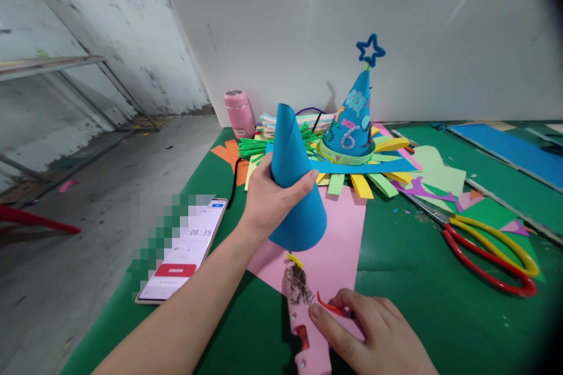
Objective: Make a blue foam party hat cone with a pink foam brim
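While the cone (294,158) is held over the pink sheet (338,246), tilted slightly left, its side is clasped by the left hand (268,205), the fingers wrapped around it and the thumb laid across the front. Its rolling appears done, a lapped edge being shown near the top; whether that seam is glued cannot be made out. No trim is seen on it, so its decorating is judged to be undone. Just below, the glue gun (295,312) is pointed toward the cone, its tip blackened; its handle seems to be gripped by the right hand (369,322), the fingers bent at the red trigger (325,305), though whether this is pressed is not clear. Farther right, a hat (349,123) is by all appearances finished, with cutouts (355,101), a green band (347,156) and a blue star (361,45). Across the green table (387,263), a phone (189,246), orange paper (229,155), a flask (240,114), pipe cleaners (255,148), paper strips (360,186), scraps (437,170), scissors (442,218) and a blue board (510,152) are spread. At the left of the room, a rack (57,64), a stained wall (145,29) and a grey floor (176,140) are seen; the table is backed by a white panel (396,0).
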A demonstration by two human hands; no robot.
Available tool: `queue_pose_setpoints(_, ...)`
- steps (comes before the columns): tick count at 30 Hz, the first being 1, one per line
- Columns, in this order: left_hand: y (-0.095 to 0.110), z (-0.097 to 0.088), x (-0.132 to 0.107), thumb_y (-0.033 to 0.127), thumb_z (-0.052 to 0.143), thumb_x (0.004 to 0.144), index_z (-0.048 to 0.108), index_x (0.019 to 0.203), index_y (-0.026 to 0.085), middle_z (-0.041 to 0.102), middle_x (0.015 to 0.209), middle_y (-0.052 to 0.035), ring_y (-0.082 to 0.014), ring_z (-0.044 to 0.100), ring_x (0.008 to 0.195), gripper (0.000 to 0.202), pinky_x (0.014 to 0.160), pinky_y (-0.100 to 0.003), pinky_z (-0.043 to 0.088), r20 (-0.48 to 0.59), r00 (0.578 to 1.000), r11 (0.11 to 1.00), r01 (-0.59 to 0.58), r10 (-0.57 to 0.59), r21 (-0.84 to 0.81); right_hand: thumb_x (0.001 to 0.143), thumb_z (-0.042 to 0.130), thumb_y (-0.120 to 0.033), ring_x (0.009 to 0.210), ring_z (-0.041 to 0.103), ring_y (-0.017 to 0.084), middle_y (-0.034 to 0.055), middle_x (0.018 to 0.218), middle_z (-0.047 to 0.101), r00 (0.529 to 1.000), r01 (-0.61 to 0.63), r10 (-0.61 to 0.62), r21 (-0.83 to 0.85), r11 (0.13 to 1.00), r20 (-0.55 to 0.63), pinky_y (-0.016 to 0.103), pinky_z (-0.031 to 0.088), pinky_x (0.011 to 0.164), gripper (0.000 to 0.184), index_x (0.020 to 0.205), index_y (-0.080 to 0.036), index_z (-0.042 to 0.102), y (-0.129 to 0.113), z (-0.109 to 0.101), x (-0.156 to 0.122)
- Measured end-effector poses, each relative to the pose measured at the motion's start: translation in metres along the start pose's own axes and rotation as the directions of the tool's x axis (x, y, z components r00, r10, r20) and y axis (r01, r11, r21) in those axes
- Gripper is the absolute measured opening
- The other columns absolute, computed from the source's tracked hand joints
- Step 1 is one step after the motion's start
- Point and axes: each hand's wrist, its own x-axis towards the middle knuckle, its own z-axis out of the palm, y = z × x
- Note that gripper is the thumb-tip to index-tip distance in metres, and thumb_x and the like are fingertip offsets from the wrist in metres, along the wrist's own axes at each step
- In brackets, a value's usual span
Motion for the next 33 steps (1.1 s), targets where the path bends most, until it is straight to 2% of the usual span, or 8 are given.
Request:
queue_pose_setpoints(9,-0.001,0.0,0.0,0.035,0.07,0.057,0.056,0.078,0.018,0.059,0.072,0.0007,-0.0136,0.054,0.064,0.03,0.056,-0.025,0.047,-0.005,1.0,1.0,-0.009,0.009,0.023,0.082,0.038,-0.022,0.062,0.063,0.015,0.0049,0.08,0.067,1.0,-0.025,0.025,-0.002,1.0,-0.012,0.024,0.048,0.05,0.043,0.122,-0.034,0.043,-0.003,0.0,0.0)
queue_pose_setpoints(18,0.0,0.0,0.0,0.036,0.07,0.057,0.056,0.078,0.018,0.059,0.073,0.0007,-0.0136,0.055,0.065,0.03,0.055,-0.024,0.047,-0.006,1.0,0.999,0.001,-0.001,0.041,0.084,0.036,-0.022,0.061,0.063,0.014,0.0028,0.079,0.067,0.997,-0.061,0.06,-0.004,0.998,-0.038,0.022,0.046,0.05,0.042,0.124,-0.036,0.041,-0.001,-0.001,-0.003)
queue_pose_setpoints(22,0.0,0.0,0.0,0.035,0.07,0.056,0.057,0.078,0.018,0.059,0.072,0.0008,-0.0137,0.055,0.064,0.031,0.055,-0.024,0.047,-0.013,1.0,0.999,-0.002,0.003,0.051,0.079,0.044,-0.025,0.062,0.063,0.014,0.0033,0.081,0.067,0.998,-0.057,0.057,0.008,0.998,-0.004,0.022,0.047,0.051,0.049,0.127,-0.034,0.037,0.0,-0.002,-0.006)
queue_pose_setpoints(28,-0.001,0.0,-0.001,0.036,0.07,0.057,0.057,0.078,0.018,0.06,0.073,-0.0002,-0.0145,0.055,0.065,0.031,0.056,-0.025,0.047,-0.003,1.0,0.999,0.016,-0.016,0.046,0.082,0.04,-0.027,0.06,0.062,0.013,0.003,0.08,0.067,0.998,-0.065,0.065,0.005,0.998,-0.008,0.021,0.047,0.049,0.047,0.128,-0.034,0.034,0.0,-0.002,-0.01)
queue_pose_setpoints(33,0.0,0.0,-0.001,0.036,0.07,0.056,0.057,0.077,0.018,0.059,0.072,-0.0002,-0.0152,0.055,0.064,0.031,0.056,-0.026,0.047,-0.013,1.0,0.999,0.013,-0.013,0.042,0.08,0.044,-0.028,0.062,0.062,0.014,0.0032,0.082,0.067,0.998,-0.062,0.062,0.024,0.998,0.011,0.021,0.047,0.051,0.051,0.129,-0.034,0.032,0.001,-0.002,-0.011)
